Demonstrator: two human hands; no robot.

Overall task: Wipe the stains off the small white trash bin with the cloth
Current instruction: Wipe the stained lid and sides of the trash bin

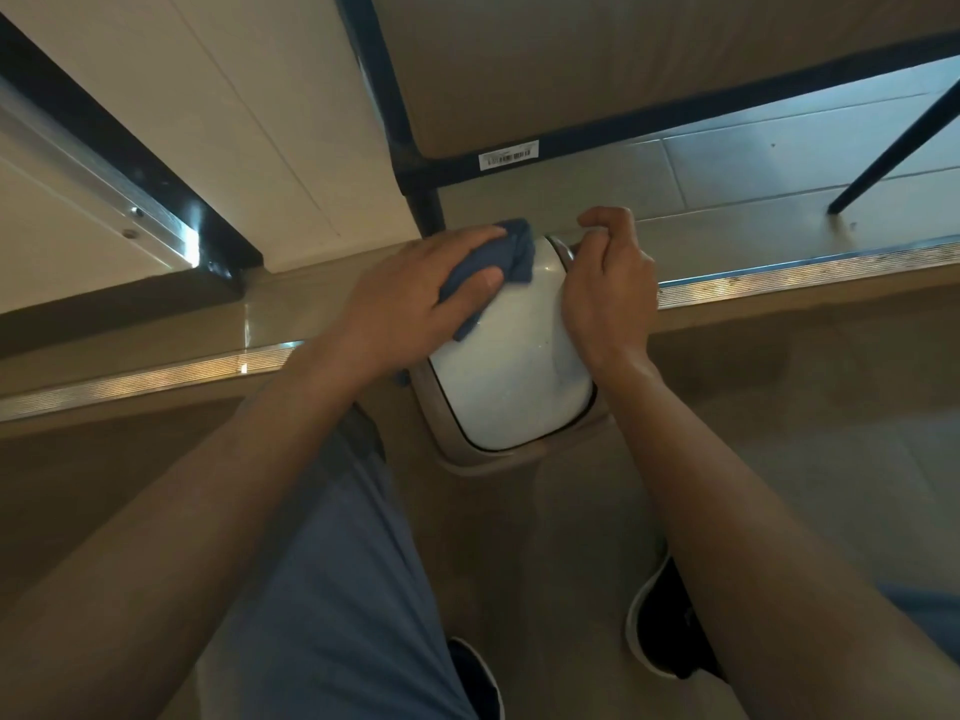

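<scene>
The small white trash bin (511,376) lies tipped on the floor in the middle of the view, its rounded white side facing up and a beige rim at its near end. My left hand (415,298) presses a bunched dark blue cloth (506,257) against the bin's far left side. My right hand (608,288) grips the bin's right edge near its far end, fingers curled over a metal part there. Both forearms reach in from below.
A dark-framed table (410,148) with a barcode label stands just behind the bin, and one thin leg (893,142) slants at the right. A metal-edged step (779,278) runs across the floor. My blue trousers and dark shoes (660,626) are below.
</scene>
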